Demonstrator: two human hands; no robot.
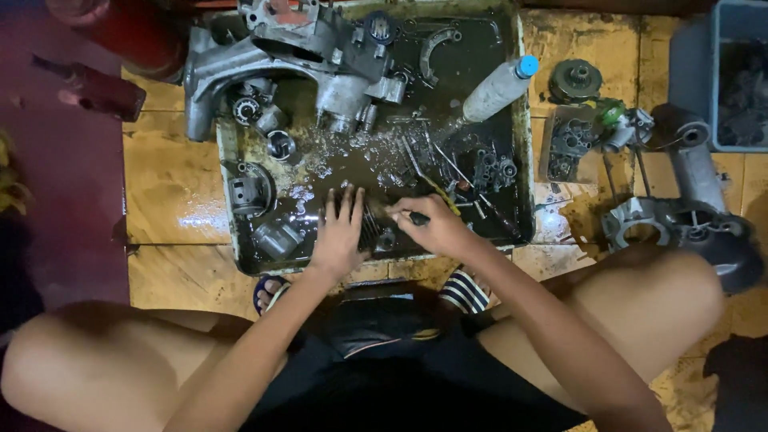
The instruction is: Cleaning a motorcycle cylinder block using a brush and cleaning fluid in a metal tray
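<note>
I squat over a shallow metal tray filled with dark oily liquid and engine parts. My left hand lies flat on a dark finned part at the tray's near edge, holding it down. My right hand grips a brush with a dark handle and a yellowish part, its end against the same finned part. A small round metal piece sits between the two hands.
A large grey engine casing rests across the tray's far left. A plastic bottle with a blue cap lies tilted in the tray. Gears and covers sit on the tiled floor to the right, beside a blue bin.
</note>
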